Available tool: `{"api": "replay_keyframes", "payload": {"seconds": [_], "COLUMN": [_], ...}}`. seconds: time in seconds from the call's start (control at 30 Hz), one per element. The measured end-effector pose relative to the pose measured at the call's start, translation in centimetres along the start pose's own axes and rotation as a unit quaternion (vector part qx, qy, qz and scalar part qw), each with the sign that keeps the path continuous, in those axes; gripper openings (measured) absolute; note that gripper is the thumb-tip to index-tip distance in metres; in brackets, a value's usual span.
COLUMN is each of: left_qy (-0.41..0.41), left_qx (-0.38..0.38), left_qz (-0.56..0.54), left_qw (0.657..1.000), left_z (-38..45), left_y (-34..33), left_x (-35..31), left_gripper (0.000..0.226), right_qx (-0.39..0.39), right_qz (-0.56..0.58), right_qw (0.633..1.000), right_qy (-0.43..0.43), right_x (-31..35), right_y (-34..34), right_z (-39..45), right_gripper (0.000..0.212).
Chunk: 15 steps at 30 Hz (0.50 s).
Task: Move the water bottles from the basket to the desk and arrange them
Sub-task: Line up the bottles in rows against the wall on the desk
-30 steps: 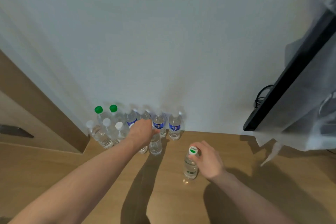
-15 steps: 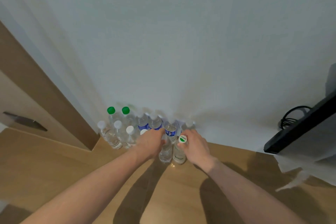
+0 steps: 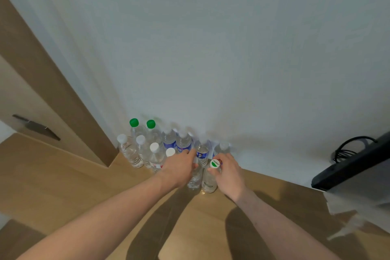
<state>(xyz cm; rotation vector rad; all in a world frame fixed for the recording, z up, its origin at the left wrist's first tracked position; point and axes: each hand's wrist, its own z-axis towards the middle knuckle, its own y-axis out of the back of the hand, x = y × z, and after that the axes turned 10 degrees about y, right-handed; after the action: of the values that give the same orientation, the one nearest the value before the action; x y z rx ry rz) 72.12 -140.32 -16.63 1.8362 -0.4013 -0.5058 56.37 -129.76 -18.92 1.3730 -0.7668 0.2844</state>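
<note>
Several clear water bottles stand in two rows on the wooden desk (image 3: 109, 192) against the white wall: two with green caps (image 3: 133, 123) at the back left, blue-labelled ones (image 3: 169, 143) in the back row, white-capped ones (image 3: 154, 147) in front. My left hand (image 3: 179, 170) grips a clear bottle (image 3: 195, 177) near its top in the front row. Just right of it, my right hand (image 3: 226, 172) holds a bottle with a white-and-green cap (image 3: 214, 163), standing on the desk and touching its neighbour. No basket is in view.
A wooden cabinet side panel (image 3: 52, 91) with a dark handle (image 3: 35, 126) rises at the left. A black monitor edge (image 3: 348, 167) with a coiled black cable (image 3: 346, 150) hangs at the right above crumpled white plastic (image 3: 350, 215).
My right hand slid the green-and-white-capped bottle away from me and left, from the open desk up beside the bottle in my left hand. The view shifted left, pushing the monitor toward the right edge.
</note>
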Motion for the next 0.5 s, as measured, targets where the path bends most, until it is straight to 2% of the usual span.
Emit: {"api": "replay_keyframes", "payload": {"seconds": [0.13,0.27,0.3,0.4,0.5], "left_qy": [0.002,0.017,0.025,0.057,0.098], "left_qx": [-0.026,-0.059,-0.070,-0.122,-0.141], "left_qz": [-0.027,-0.072,-0.095,-0.156,-0.184], "left_qw": [0.999,0.996,0.993,0.979,0.968], "left_z": [-0.6,-1.7,-2.1,-3.3,-3.4], "left_y": [-0.9,-1.6,-1.8,-2.7,-3.0], "left_x": [0.4,1.1,1.5,3.3,5.6], "left_gripper": [0.038,0.048,0.048,0.033,0.038], "right_qx": [0.000,0.006,0.014,0.037,0.032], "right_qz": [0.016,0.026,0.027,0.022,-0.022], "right_qw": [1.000,1.000,1.000,0.999,0.997], "right_qy": [-0.008,-0.003,-0.003,0.005,0.063], "right_x": [0.4,0.4,0.4,0.2,0.9], "right_y": [-0.4,-0.2,-0.1,0.1,0.1], "right_z": [-0.5,-0.6,-0.5,-0.5,-0.1], "right_gripper": [0.016,0.019,0.022,0.037,0.049]}}
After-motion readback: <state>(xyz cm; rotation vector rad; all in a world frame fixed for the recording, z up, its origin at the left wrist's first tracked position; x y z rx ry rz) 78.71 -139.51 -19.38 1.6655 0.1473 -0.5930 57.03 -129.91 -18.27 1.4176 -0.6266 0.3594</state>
